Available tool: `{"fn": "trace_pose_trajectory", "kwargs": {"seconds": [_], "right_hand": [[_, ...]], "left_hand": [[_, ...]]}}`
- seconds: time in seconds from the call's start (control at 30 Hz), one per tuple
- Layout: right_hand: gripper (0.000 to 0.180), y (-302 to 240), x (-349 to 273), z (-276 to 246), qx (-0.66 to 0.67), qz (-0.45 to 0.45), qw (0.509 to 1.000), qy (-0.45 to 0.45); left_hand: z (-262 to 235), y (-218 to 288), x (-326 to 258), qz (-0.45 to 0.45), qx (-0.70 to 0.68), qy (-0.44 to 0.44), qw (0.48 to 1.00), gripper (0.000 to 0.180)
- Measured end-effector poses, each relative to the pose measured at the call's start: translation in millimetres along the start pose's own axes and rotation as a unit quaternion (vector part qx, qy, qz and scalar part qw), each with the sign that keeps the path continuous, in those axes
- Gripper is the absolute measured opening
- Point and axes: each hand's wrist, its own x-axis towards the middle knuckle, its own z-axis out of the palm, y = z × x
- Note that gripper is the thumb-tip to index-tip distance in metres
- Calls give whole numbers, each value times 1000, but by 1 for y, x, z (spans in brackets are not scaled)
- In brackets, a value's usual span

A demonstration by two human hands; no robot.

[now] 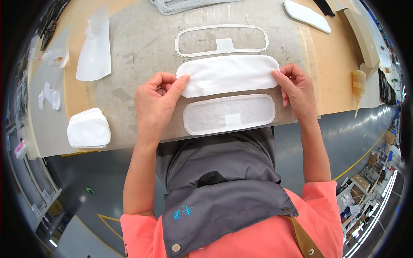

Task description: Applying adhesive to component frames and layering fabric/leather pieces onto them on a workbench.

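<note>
Between my two hands a long white fabric panel (228,76) with rounded ends is stretched out. My left hand (158,96) pinches its left end between thumb and fingers, and my right hand (297,88) pinches the right end. Just beyond the panel lies a thin white frame (263,39) with a toothed edge and a tab on its near side. Nearer to me, along the table's front edge, rests a similar rounded piece (206,115) whose frame is filled with thin white material and also has a tab.
A stack of white fabric pieces (88,129) sits at the table's left. Farther back there lies a translucent sheet (95,51). More frames (185,5) are piled at the far edge. On the right are a white pad (307,16), an open cardboard box (359,36) and a yellowish squeeze bottle (358,88).
</note>
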Motion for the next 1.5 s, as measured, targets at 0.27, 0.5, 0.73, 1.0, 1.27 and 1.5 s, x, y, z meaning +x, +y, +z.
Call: {"fn": "trace_pose_trajectory", "kwargs": {"seconds": [0.27, 0.5, 0.73, 1.0, 1.27, 1.5], "right_hand": [[22, 0, 0, 4, -28, -11, 999, 25], [21, 0, 0, 8, -36, -15, 999, 37], [22, -6, 0, 10, -77, -3, 995, 59], [21, -4, -1, 10, -32, 23, 998, 51], [21, -3, -1, 11, -51, 20, 996, 64], [22, 2, -2, 11, -38, 9, 997, 67]], "left_hand": [[5, 0, 2, 12, 25, 25, 999, 20], [8, 1, 1, 29, 62, 43, 997, 19], [10, 6, 1, 56, 102, 58, 992, 20], [11, 4, -1, 28, 100, 60, 993, 18], [13, 11, -2, 13, 86, 60, 994, 18], [13, 12, -1, -11, 73, 52, 996, 17]]}}
